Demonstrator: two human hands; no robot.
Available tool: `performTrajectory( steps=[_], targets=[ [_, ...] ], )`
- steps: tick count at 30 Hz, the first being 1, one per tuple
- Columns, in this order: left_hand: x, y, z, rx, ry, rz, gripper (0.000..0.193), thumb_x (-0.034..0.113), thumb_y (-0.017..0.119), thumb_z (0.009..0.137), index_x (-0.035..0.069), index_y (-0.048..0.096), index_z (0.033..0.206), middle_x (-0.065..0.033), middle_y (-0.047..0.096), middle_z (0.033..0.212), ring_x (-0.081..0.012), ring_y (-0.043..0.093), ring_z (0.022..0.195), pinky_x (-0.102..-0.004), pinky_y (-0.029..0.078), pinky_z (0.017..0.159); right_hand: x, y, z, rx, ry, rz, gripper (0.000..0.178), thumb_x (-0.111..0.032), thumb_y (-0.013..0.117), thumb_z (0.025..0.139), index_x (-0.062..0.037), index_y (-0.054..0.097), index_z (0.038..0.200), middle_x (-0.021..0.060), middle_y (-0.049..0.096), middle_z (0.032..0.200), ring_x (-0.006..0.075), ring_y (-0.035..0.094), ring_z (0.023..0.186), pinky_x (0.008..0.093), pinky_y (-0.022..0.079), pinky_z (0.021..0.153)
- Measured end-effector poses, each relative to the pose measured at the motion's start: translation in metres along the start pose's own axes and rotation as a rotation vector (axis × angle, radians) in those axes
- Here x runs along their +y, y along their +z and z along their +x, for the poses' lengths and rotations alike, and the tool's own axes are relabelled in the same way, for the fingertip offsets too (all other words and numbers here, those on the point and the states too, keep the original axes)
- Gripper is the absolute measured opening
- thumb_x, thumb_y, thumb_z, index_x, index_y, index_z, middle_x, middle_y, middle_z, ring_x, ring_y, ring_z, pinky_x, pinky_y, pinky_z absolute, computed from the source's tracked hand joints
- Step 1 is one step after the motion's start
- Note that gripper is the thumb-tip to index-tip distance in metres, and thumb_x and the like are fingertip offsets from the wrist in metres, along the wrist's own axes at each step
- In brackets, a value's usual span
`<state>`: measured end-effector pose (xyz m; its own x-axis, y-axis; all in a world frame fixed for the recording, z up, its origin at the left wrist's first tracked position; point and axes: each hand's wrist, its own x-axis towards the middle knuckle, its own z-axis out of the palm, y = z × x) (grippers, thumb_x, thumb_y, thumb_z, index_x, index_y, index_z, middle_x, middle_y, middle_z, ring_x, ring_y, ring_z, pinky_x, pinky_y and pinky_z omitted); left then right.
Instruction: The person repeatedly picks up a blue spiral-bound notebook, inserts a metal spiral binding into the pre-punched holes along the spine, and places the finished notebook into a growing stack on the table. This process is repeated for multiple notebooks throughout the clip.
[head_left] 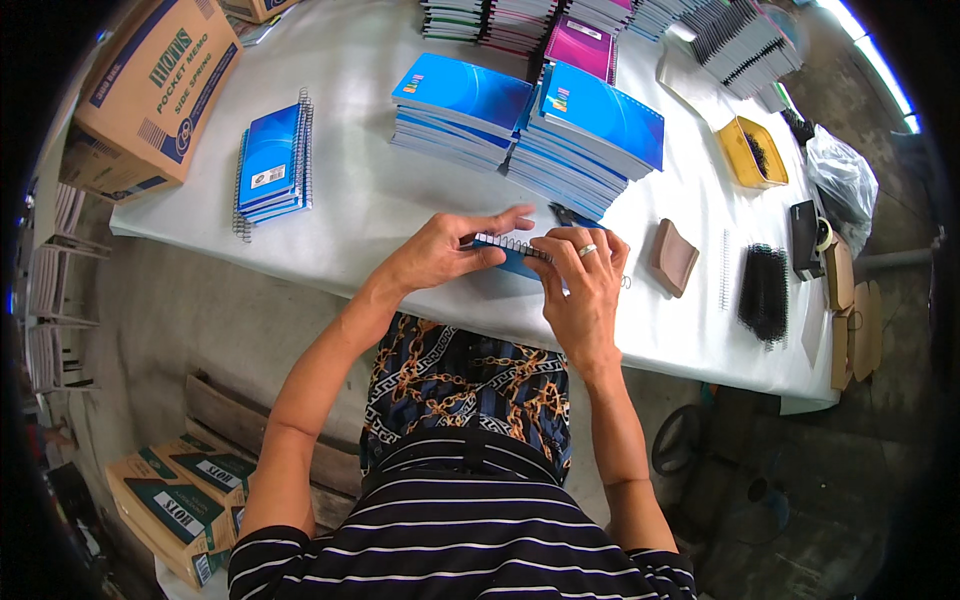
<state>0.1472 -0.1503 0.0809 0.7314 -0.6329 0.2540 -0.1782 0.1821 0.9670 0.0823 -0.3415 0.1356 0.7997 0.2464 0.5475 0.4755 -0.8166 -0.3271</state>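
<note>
At the table's near edge, a small blue notebook point(518, 265) stands on edge with its spine up, and a dark wire coil point(515, 246) runs along the punched holes. My left hand point(440, 250) grips its left end between thumb and fingers, the index finger stretched out above the spine. My right hand point(585, 280), a ring on one finger, closes on the coil and notebook at the right end. Part of the notebook is hidden behind the fingers. Just beyond my right hand lies a dark-handled hand tool point(568, 214), partly covered.
Blue notebook stacks point(465, 95) stand ahead, with coil-bound blue notebooks point(272, 165) and a carton point(150, 95) to the left. Rightward are a brown block point(674, 258), black wire coils point(765, 292) and a yellow tray point(735, 160). More cartons point(180, 500) sit low at left.
</note>
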Motion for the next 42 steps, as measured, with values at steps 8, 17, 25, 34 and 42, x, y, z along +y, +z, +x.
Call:
performTrajectory(
  steps=[8,17,25,34,42],
  targets=[
    [0.022,-0.005,-0.037,0.253,0.045,0.326,0.054,0.033,0.063,0.091,0.007,0.052,0.137,-0.0097,0.062,0.131,-0.0261,0.053,0.128,-0.0366,0.042,0.106,0.074,0.002,-0.027,-0.058,0.352,-0.175,0.036,-0.029,0.07,0.087,-0.0027,0.059,0.109,0.014,0.061,0.111,0.0302,0.056,0.107,0.0453,0.04,0.092],
    [0.011,0.035,-0.048,0.414,0.081,0.684,0.051,0.035,0.06,0.094,0.013,0.051,0.139,-0.0128,0.061,0.13,-0.0319,0.056,0.124,-0.0442,0.042,0.106,0.027,-0.011,-0.038,-0.048,0.425,-0.177,0.041,-0.012,0.065,0.087,-0.004,0.054,0.126,0.0171,0.054,0.109,0.0323,0.054,0.105,0.0448,0.046,0.088],
    [0.037,0.05,-0.037,0.539,0.156,0.995,0.061,0.007,0.07,0.083,0.011,0.049,0.14,-0.0136,0.063,0.126,-0.0311,0.066,0.107,-0.0368,0.058,0.076,-0.048,-0.037,-0.041,-0.184,0.077,0.137,0.058,-0.008,0.071,0.075,-0.0074,0.057,0.131,0.0128,0.052,0.109,0.0282,0.053,0.094,0.0408,0.045,0.08],
    [0.057,0.053,-0.043,0.599,0.112,1.148,0.06,0.013,0.072,0.083,0.01,0.051,0.139,-0.0136,0.065,0.121,-0.03,0.067,0.103,-0.0361,0.057,0.074,-0.051,-0.042,-0.027,-0.455,0.47,0.667,0.031,-0.008,0.06,0.089,0.0,0.061,0.119,0.0111,0.058,0.082,0.0223,0.058,0.071,0.0334,0.046,0.066],
    [0.09,-0.008,-0.072,0.812,0.114,1.423,0.054,0.016,0.071,0.085,0.011,0.054,0.136,-0.0096,0.066,0.123,-0.0261,0.069,0.102,-0.0344,0.058,0.077,-0.018,-0.035,0.006,-0.348,0.3,0.351,0.026,-0.008,0.055,0.094,-0.0014,0.062,0.118,0.0152,0.057,0.098,0.0262,0.059,0.083,0.0358,0.047,0.076]
  ],
)
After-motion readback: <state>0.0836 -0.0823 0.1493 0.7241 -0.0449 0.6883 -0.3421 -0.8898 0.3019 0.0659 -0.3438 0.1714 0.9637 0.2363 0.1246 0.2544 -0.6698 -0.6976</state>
